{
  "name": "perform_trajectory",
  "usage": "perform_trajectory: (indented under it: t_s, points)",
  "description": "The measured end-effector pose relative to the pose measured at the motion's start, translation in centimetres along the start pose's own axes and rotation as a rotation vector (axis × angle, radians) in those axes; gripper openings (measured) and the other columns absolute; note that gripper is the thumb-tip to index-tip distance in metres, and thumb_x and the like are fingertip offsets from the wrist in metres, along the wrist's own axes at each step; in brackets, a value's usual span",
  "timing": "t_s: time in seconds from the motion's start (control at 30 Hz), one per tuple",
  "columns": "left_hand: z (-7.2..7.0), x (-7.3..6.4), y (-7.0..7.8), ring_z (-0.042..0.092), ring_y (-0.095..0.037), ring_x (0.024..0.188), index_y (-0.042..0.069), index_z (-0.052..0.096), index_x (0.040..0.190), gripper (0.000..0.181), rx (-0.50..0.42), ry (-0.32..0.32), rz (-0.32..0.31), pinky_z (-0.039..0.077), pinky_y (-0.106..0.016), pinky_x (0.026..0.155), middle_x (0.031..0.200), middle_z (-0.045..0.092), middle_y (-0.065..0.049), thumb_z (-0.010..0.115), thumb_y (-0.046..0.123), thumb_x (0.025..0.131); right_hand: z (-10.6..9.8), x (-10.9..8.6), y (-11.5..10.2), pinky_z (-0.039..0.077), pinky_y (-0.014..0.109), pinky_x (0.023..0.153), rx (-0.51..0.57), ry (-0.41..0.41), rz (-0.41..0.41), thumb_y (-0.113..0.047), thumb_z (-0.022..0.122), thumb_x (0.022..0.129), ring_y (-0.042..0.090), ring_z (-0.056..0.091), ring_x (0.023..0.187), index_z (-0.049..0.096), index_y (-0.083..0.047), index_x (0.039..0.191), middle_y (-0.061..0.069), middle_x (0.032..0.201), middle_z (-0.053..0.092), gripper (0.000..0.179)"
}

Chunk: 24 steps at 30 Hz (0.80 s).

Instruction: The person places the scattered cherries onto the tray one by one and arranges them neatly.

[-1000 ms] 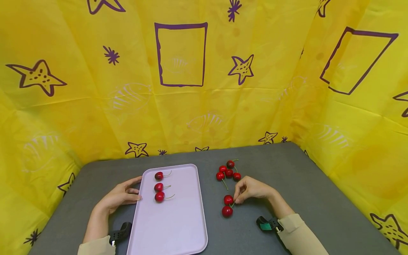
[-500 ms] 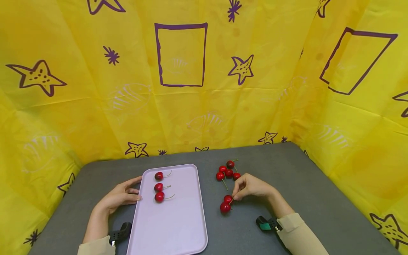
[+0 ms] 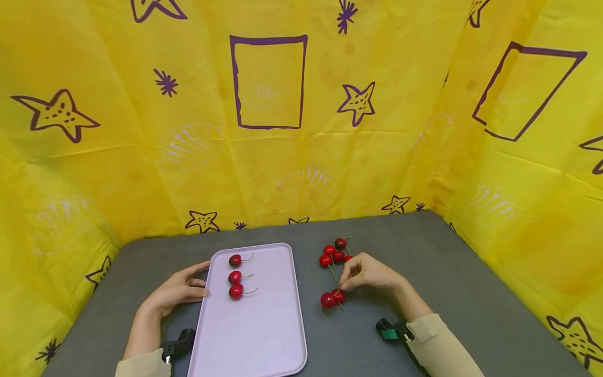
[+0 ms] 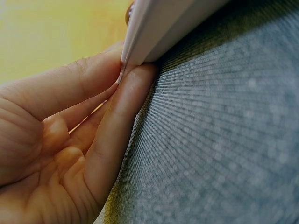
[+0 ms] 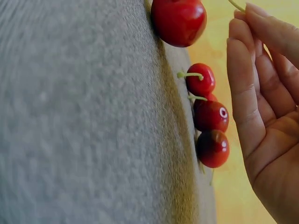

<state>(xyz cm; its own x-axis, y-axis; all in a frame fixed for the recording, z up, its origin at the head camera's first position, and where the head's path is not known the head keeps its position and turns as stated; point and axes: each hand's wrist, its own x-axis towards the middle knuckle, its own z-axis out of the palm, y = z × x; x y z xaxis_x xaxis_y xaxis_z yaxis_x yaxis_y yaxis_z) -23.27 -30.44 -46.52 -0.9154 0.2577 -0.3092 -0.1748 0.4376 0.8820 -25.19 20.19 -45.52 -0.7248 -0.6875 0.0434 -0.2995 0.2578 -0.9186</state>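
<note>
Left hand [image 3: 173, 289] seems relaxed against the tray [image 3: 254, 337], right hand [image 3: 371, 273] pinching a cherry stem [image 5: 236, 5], yellow curtain [image 3: 254, 180] walling the grey tabletop [image 3: 400, 241].

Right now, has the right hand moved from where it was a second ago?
Yes. In the head view, the right hand has shifted slightly closer to the tray and farther up the table.

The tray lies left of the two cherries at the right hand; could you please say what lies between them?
In the head view, only bare grey tabletop lies between the tray and the two cherries at the right hand.
</note>
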Motion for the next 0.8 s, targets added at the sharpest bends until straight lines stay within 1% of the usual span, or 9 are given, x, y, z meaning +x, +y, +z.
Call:
perform_trajectory:
  t_s: [0.07,0.2,0.4,0.5,0.73,0.8]
  points:
    - [0.0,0.1,0.0,0.061,-0.017,0.096,0.003,0.022,0.156,0.090,-0.003,-0.002,0.001,0.061,-0.031,0.085,0.119,0.058,-0.020,0.075,0.018,0.086,0.1,0.1,0.0,0.051,0.023,0.057,0.012,0.013,-0.002,-0.005,0.076,0.082,0.002,0.059,0.064,0.074,0.005,0.087,-0.001,0.076,0.073,0.012]
    - [0.0,0.2,-0.2,0.061,-0.017,0.097,0.004,0.022,0.156,0.090,-0.007,-0.003,0.003,0.061,-0.032,0.086,0.120,0.058,-0.021,0.075,0.018,0.086,0.5,0.5,-0.2,0.052,0.024,0.058,0.023,0.044,-0.005,-0.005,0.076,0.082,0.003,0.060,0.064,0.073,0.005,0.087,-0.002,0.077,0.074,0.012]
    - [-0.1,0.3,-0.3,0.062,-0.017,0.098,0.004,0.022,0.157,0.089,-0.012,-0.009,0.006,0.061,-0.032,0.086,0.121,0.058,-0.021,0.075,0.017,0.086,1.1,1.1,-0.9,0.052,0.022,0.060,0.019,0.080,-0.007,-0.006,0.076,0.083,0.002,0.058,0.065,0.073,0.004,0.086,-0.004,0.078,0.073,0.011]
    - [-0.1,0.3,-0.3,0.062,-0.017,0.098,0.004,0.022,0.156,0.089,-0.012,-0.005,0.005,0.061,-0.032,0.086,0.121,0.058,-0.021,0.075,0.017,0.086,1.5,1.5,-1.2,0.053,0.022,0.062,0.021,0.095,-0.005,-0.006,0.077,0.082,0.003,0.060,0.066,0.073,0.004,0.086,-0.001,0.079,0.074,0.011]
    - [-0.1,0.1,-0.2,0.062,-0.018,0.098,0.004,0.022,0.156,0.090,-0.014,-0.005,-0.004,0.061,-0.032,0.086,0.123,0.057,-0.022,0.076,0.017,0.085,2.4,2.4,-2.0,0.053,0.022,0.062,-0.004,0.120,0.010,-0.009,0.078,0.082,0.005,0.060,0.067,0.074,0.000,0.086,0.012,0.083,0.074,0.010]
    - [-0.1,0.1,-0.2,0.061,-0.018,0.098,0.004,0.022,0.156,0.090,-0.016,-0.005,-0.002,0.061,-0.032,0.086,0.123,0.057,-0.022,0.076,0.017,0.085,2.6,2.7,-2.2,0.052,0.022,0.062,-0.002,0.125,0.012,-0.009,0.078,0.082,0.005,0.058,0.067,0.075,0.000,0.086,0.011,0.082,0.073,0.010]
